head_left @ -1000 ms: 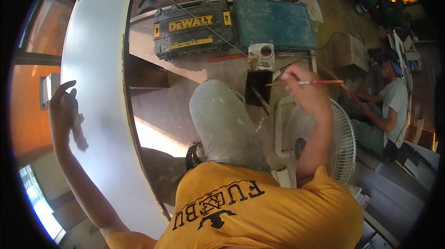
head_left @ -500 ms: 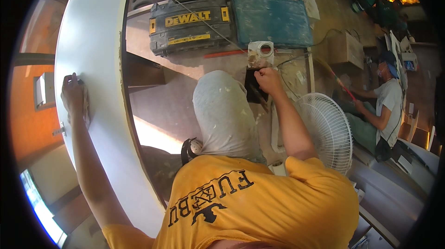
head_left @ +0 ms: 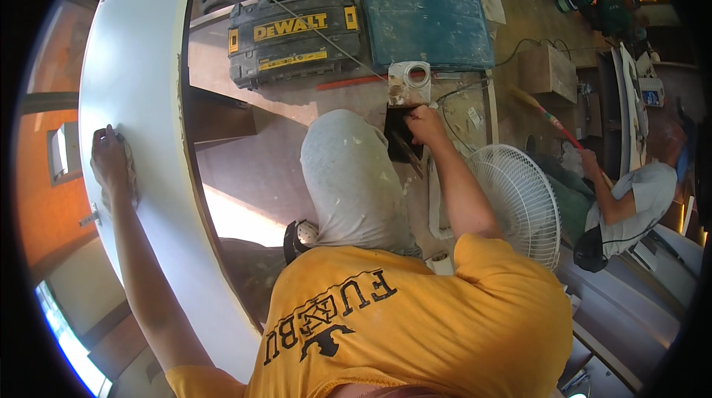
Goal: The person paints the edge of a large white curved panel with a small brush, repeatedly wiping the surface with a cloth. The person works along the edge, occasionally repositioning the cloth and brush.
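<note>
Cloth (head_left: pixel 132 174) is bunched under the left hand's (head_left: pixel 110 158) curled fingers against the white panel (head_left: pixel 152 64), presumably cushioning the palm; the right hand (head_left: pixel 426 125) reaches to the dark container (head_left: pixel 393 122), its grip impossible to tell.

Left arm (head_left: pixel 144 287) stretched out far left, elbow nearly straight; left hand (head_left: pixel 110 164) back up, fingers bent. Right arm (head_left: pixel 469 194) extended far, right of the raised knee (head_left: pixel 348 176); right hand (head_left: pixel 426 126) curled, fingertips mostly hidden. Forearms bare.
</note>
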Motion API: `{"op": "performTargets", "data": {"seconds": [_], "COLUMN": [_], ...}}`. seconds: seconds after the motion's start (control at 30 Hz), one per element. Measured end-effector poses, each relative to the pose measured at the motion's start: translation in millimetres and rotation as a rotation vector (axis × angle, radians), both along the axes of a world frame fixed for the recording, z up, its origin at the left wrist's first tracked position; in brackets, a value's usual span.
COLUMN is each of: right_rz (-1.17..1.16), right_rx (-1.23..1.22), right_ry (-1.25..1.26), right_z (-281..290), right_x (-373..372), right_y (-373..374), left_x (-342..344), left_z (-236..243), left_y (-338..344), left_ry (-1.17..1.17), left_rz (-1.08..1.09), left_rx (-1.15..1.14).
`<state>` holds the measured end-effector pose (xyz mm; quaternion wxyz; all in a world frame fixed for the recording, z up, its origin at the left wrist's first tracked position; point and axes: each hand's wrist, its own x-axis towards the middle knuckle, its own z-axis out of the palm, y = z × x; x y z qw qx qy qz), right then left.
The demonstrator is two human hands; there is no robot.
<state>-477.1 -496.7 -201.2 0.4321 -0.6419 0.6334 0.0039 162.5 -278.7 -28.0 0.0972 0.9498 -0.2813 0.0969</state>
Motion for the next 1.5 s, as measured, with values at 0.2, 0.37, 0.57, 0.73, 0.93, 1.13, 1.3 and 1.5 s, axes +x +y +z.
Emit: {"op": "performTargets", "data": {"seconds": [0.2, 0.37, 0.57, 0.73, 0.93, 1.13, 1.3, 1.5], "right_rz": [-0.016, -0.083, -0.126, -0.103, 0.003, -0.148, -0.306, -0.405], "right_rx": [0.004, -0.029, -0.086, -0.184, -0.286, -0.048, 0.025, 0.011], "right_ry": [0.023, -0.024, -0.041, -0.059, -0.106, -0.181, -0.367, -0.724], "right_z": [0, 19, 49, 56, 19, 36, 58, 110], "right_x": [1, -2, -7, -15, -21, -41, -65, -103], "right_y": [-1, 0, 2, 12, 27, 38, 30, -5], "left_x": [-15, -7, -7, -7, -1, -34, -46, -49], "left_z": [10, 6, 6, 3, 1, 23, 35, 35], "left_y": [-8, -4, -5, -6, -2, -15, -12, -10], "left_ry": [0.039, 0.044, 0.045, 0.029, 0.105, 0.084, 0.131, 0.129], "left_rz": [0.019, 0.039, 0.037, 0.036, 0.045, 0.058, 0.096, 0.077], "left_rx": [0.003, 0.019, 0.026, 0.009, -0.067, -0.066, -0.064, -0.098]}}
